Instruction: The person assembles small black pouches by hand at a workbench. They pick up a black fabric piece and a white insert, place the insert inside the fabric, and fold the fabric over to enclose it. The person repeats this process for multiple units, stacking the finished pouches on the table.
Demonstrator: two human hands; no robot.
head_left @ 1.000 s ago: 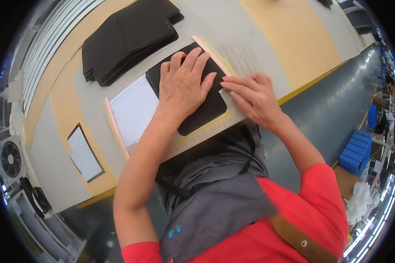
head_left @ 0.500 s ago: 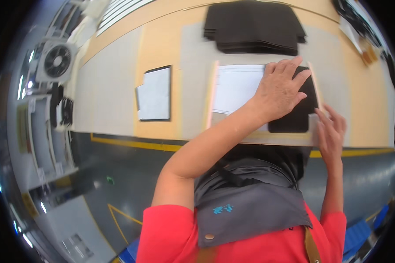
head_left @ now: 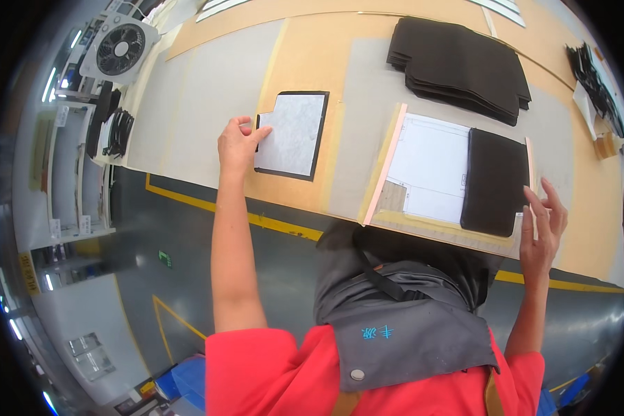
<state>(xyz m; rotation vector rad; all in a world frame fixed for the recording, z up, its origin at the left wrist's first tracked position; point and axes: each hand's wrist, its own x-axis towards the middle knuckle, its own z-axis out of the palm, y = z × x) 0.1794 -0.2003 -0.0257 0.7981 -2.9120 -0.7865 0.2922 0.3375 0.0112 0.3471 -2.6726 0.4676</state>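
At the left of the table, my left hand [head_left: 237,147] has its thumb on the notched edge of a thin white-faced panel with black borders [head_left: 295,135]. Its fingers are curled at that edge, in a pinch. My right hand [head_left: 544,232] is at the right, fingers raised and apart, with nothing in them. It is beside a black flat piece with rounded corners [head_left: 494,182]. This piece lies over the right part of a white sheet with printed lines [head_left: 430,166], between two pale pink strips: a left strip [head_left: 385,163] and a right strip [head_left: 530,163].
A stack of black notched sheets [head_left: 464,69] lies at the far side. Dark pieces [head_left: 596,83] are piled at the right end. A fan [head_left: 120,50] and a shelf rack [head_left: 66,166] stand left. The wooden table's near edge [head_left: 284,208] runs before me.
My left hand has left the black piece and moved left to the white-faced panel. My right hand stays near the right strip, fingers now more raised. The view has shifted left and tilted.
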